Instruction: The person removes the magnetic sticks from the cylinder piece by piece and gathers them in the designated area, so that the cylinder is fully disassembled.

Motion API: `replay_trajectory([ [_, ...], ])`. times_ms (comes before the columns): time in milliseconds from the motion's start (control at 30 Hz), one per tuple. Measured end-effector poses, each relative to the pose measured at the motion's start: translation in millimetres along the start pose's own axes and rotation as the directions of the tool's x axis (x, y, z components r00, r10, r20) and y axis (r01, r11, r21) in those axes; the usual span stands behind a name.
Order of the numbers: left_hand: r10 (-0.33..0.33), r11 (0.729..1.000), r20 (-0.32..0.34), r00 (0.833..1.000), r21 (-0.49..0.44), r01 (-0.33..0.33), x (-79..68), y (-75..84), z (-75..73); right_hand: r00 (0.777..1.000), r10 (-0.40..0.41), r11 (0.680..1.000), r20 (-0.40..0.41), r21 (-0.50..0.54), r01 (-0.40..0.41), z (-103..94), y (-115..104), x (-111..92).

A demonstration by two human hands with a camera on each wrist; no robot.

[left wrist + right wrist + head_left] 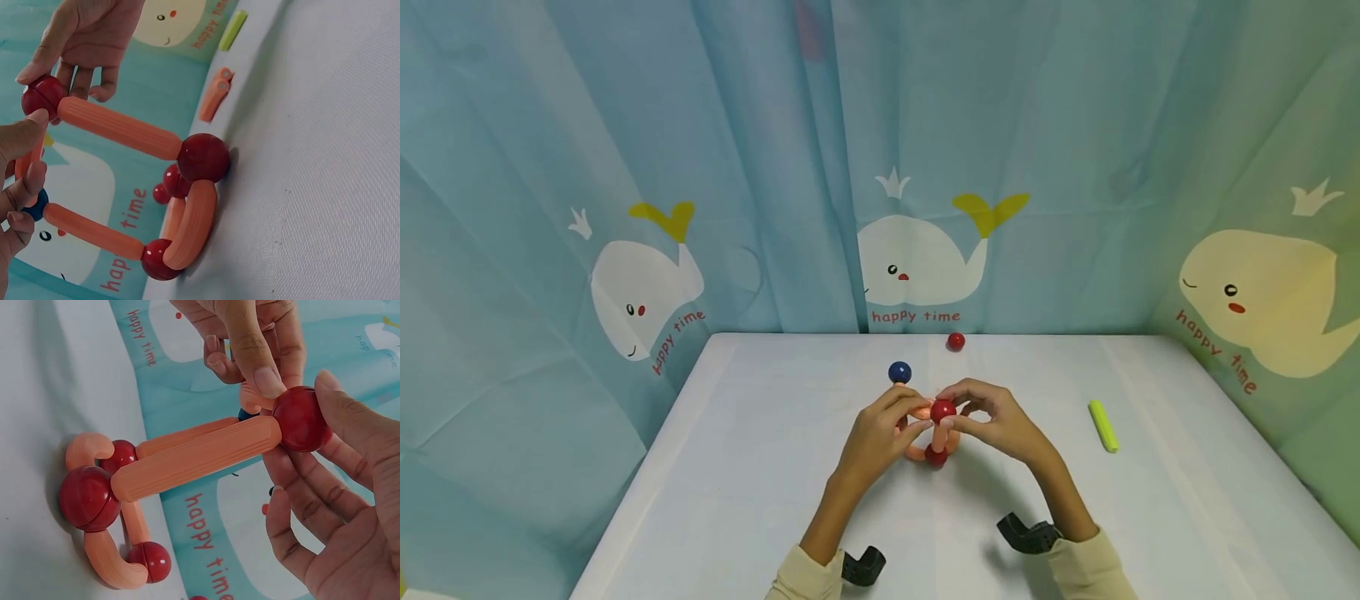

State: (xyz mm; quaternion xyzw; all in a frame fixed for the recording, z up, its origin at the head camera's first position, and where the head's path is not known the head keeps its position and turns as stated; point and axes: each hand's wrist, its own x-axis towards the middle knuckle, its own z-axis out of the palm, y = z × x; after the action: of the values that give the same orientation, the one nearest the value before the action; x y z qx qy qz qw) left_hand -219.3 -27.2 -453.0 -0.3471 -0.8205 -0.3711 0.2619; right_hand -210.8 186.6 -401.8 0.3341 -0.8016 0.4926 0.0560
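Note:
A frame of orange sticks and balls stands on the table, its base formed by curved orange pieces (112, 562) joined to red balls (90, 498). Straight orange sticks (119, 128) rise from it, one topped by a red ball (943, 411), another by a blue ball (899, 372). My right hand (1000, 421) pinches that upper red ball between thumb and fingers. With thumb and fingers, my left hand (880, 433) grips an orange stick (28, 165) running between the blue ball and the upper red ball. Its middle is partly hidden by my fingers.
A loose red ball (956, 342) lies at the table's back edge. To the right is a lime-green stick (1103, 426). Loose orange sticks (215, 94) lie beyond the frame in the left wrist view. A whale-print curtain (775, 167) hangs behind the white table (730, 467).

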Motion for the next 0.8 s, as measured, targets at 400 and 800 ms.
replay_trajectory([
  [400,0.001,1.0,0.012,1.0,-0.006,-0.001,0.5,0.0,0.0,0.999,-0.033,0.999,-0.011,-0.022,0.033,0.9,-1.9,-0.1],
  [800,0.017,1.0,-0.008,1.0,0.012,-0.016,0.6,0.9,0.0,0.999,-0.04,0.998,-0.034,-0.051,0.038,4.5,28.7,-0.6],
])
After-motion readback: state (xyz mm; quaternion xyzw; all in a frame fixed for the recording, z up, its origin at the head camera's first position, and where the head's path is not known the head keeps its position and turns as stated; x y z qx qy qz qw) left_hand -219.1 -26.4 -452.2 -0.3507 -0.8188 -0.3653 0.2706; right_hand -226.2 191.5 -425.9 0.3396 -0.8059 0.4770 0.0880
